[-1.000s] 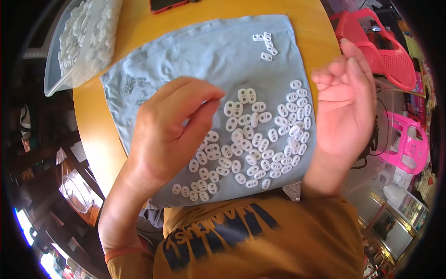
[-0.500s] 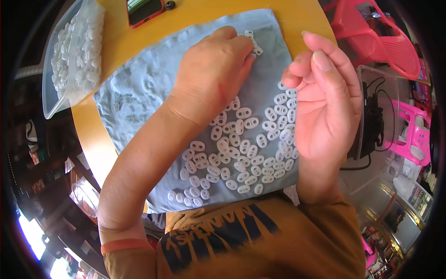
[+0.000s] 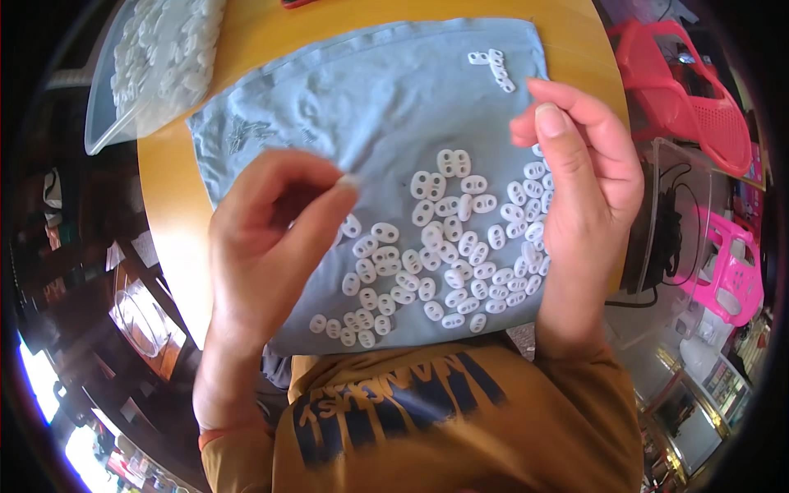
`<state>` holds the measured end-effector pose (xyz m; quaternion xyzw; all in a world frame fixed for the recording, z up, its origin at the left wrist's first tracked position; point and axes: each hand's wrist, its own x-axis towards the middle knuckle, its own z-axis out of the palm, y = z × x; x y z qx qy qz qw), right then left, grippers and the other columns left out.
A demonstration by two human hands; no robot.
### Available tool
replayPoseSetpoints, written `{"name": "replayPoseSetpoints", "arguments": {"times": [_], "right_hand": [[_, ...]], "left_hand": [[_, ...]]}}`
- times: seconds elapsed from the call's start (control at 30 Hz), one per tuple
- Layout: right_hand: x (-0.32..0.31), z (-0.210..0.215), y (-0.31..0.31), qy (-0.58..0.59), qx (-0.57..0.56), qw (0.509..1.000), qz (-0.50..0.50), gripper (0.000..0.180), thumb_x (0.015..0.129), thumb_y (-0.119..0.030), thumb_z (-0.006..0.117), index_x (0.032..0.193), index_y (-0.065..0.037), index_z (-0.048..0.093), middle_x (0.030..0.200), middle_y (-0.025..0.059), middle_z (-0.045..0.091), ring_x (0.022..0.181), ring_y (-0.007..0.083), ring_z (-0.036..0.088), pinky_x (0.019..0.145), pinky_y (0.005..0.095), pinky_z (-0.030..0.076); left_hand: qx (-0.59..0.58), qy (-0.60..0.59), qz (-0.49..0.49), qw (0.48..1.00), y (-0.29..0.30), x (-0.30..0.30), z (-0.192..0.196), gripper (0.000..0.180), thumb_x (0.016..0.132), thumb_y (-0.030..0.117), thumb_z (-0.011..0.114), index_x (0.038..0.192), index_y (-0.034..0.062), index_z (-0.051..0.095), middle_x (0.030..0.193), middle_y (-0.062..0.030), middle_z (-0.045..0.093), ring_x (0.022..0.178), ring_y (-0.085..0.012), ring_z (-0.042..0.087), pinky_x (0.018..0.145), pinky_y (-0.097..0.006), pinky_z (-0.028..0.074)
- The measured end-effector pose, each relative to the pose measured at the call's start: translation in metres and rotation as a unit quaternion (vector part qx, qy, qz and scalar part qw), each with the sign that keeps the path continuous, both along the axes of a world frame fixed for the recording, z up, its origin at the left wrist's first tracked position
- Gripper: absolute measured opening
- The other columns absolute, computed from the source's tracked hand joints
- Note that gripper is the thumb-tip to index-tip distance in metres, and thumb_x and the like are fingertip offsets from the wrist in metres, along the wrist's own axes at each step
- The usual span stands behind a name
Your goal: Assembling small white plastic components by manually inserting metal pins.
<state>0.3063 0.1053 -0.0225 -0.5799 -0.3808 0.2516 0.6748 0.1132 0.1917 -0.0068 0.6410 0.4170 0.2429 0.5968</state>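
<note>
Many white oval plastic pieces with two holes (image 3: 454, 279) lie scattered over a blue-grey cloth (image 3: 386, 107). My left hand (image 3: 275, 238) hovers over the cloth's left part, thumb and fingertips pinched together and slightly blurred. Whatever may be between those fingertips is too small to make out. On the right, my right hand (image 3: 592, 156) is raised palm inward above more ovals, its thumb against the curled fingers, which hide anything in them. Near the far right corner sits a small group of white pieces (image 3: 497, 70). Thin metal bits (image 3: 261, 135) form a small pile beyond my left hand.
A clear plastic tub (image 3: 111, 135) at the far left holds a bag of white pieces (image 3: 168, 57). The cloth covers most of a yellow wooden table (image 3: 168, 181). To the right stand a red plastic chair (image 3: 686, 90), a clear bin with black cables (image 3: 670, 197) and a pink stool (image 3: 727, 263).
My left hand has come away from the small group at the far right corner, back and to the left. My right hand stays raised nearly in place. The view has shifted slightly.
</note>
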Motion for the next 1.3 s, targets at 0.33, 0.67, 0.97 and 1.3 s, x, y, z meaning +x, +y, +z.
{"name": "replayPoseSetpoints", "arguments": {"times": [0.33, 0.67, 0.97, 1.3], "right_hand": [[-0.028, 0.005, 0.008, -0.098, -0.125, 0.987, 0.012, 0.017, 0.085, -0.006, 0.055, 0.099, 0.003, 0.059, 0.083, 0.0033, 0.059, 0.076, 0.0078, 0.054, 0.071, 0.0192, 0.043], [-0.078, 0.013, 0.05, -0.345, -0.119, 0.91, 0.198, 0.012, 0.077, -0.003, 0.061, 0.088, 0.001, 0.06, 0.077, 0.0107, 0.06, 0.071, 0.02, 0.058, 0.065, 0.0271, 0.045], [-0.093, -0.004, 0.069, -0.581, -0.057, 0.772, 0.253, 0.026, 0.067, 0.003, 0.062, 0.092, -0.003, 0.062, 0.088, 0.0085, 0.056, 0.082, 0.0256, 0.053, 0.071, 0.0341, 0.043], [-0.083, -0.014, 0.067, -0.585, -0.041, 0.772, 0.245, 0.019, 0.064, 0.002, 0.063, 0.083, -0.003, 0.061, 0.082, 0.0069, 0.054, 0.079, 0.0244, 0.052, 0.069, 0.0332, 0.044]], "left_hand": [[-0.115, -0.097, 0.203, 0.968, -0.034, -0.116, -0.025, 0.018, 0.079, -0.001, 0.058, 0.097, -0.0022, 0.057, 0.071, 0.0006, 0.052, 0.056, -0.0039, 0.046, 0.051, -0.016, 0.037], [0.011, -0.065, 0.149, 0.987, -0.039, -0.125, -0.039, 0.013, 0.076, -0.005, 0.06, 0.088, 0.0002, 0.059, 0.073, -0.0005, 0.052, 0.061, -0.0063, 0.046, 0.055, -0.018, 0.037], [0.003, -0.073, 0.159, 0.985, -0.039, -0.127, -0.04, 0.014, 0.073, -0.006, 0.061, 0.086, 0.0011, 0.06, 0.07, -0.0018, 0.051, 0.059, -0.0074, 0.046, 0.053, -0.019, 0.037], [0.001, -0.062, 0.163, 0.985, -0.037, -0.121, -0.038, 0.013, 0.074, -0.007, 0.06, 0.086, -0.0006, 0.06, 0.07, -0.0019, 0.051, 0.058, -0.0067, 0.047, 0.052, -0.019, 0.037]]}}
